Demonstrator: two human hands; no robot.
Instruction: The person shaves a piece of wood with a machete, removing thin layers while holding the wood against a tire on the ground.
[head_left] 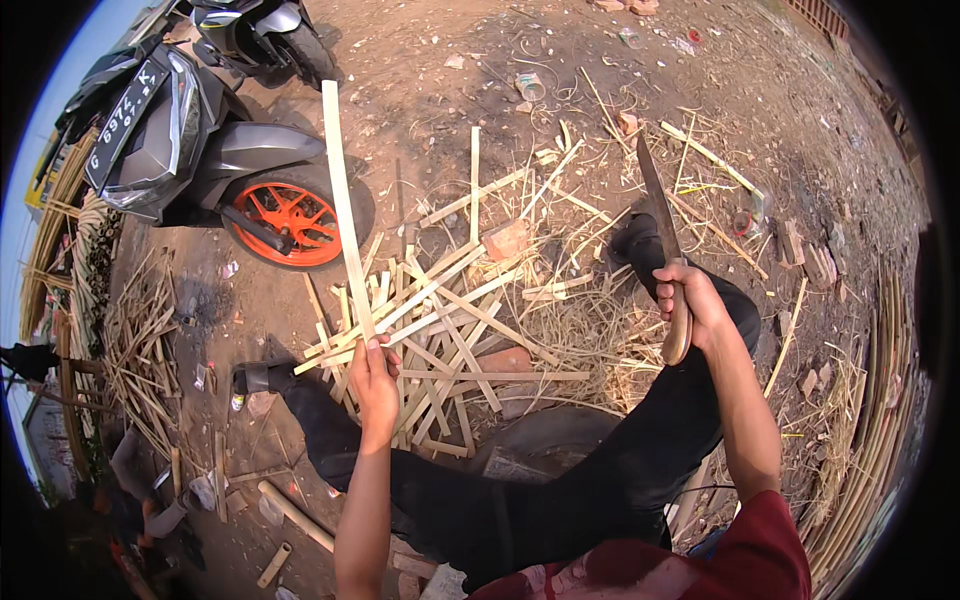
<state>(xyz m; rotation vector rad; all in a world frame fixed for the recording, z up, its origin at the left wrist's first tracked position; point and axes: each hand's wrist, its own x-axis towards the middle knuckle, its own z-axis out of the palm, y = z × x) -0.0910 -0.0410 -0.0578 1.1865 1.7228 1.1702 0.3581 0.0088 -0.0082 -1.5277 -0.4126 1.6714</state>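
Note:
My left hand (374,378) is closed round the lower end of a long pale bamboo strip (345,200), which stands up and leans slightly to the left. In my right hand (692,305) is the wooden handle of a long-bladed machete (658,195), its dark blade pointing up and away from me. Strip and blade are well apart. Between my legs lies a loose heap of split bamboo strips (450,340), crossing one another, with thin shavings (590,330) at its right side.
A grey motorbike (210,150) with an orange wheel rim stands at the far left, another motorbike (262,35) behind it. More bamboo pieces (150,350) are piled at left. Long bamboo poles (880,400) line the right edge. Broken bricks (507,240) lie about.

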